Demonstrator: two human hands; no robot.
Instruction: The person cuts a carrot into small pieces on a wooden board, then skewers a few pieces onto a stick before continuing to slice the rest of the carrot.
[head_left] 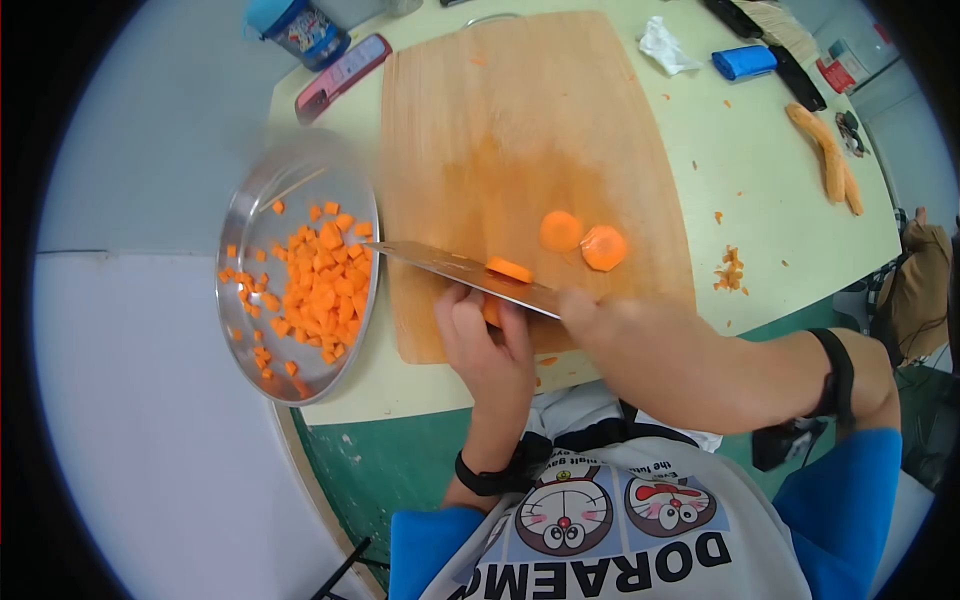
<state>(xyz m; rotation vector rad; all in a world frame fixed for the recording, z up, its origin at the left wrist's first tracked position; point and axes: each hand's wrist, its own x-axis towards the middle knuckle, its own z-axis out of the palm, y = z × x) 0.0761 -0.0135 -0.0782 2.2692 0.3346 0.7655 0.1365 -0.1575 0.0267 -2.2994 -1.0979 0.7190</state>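
Note:
My right hand (600, 325) is closed around the handle of a broad kitchen knife (440, 262), its blade slanting across the board with the tip pointing left. Fingers of my left hand (480, 335) grip a piece of carrot (492, 310) close behind the blade, which hides part of it. A cut carrot slice (511, 269) rests against the far side of the blade. Farther up the wooden cutting board (520, 100) lie two round carrot slices (561, 231). Left of the board, a metal tray (232, 350) holds many diced carrot cubes (325, 280) and a thin stick.
A pink phone-like object (343, 78) and a blue-lidded container (300, 35) stand at the back left. Crumpled tissue (665, 47), a blue packet (744, 63) and a peeled carrot-like root (822, 150) lie at the right. Carrot scraps (731, 270) dot the table.

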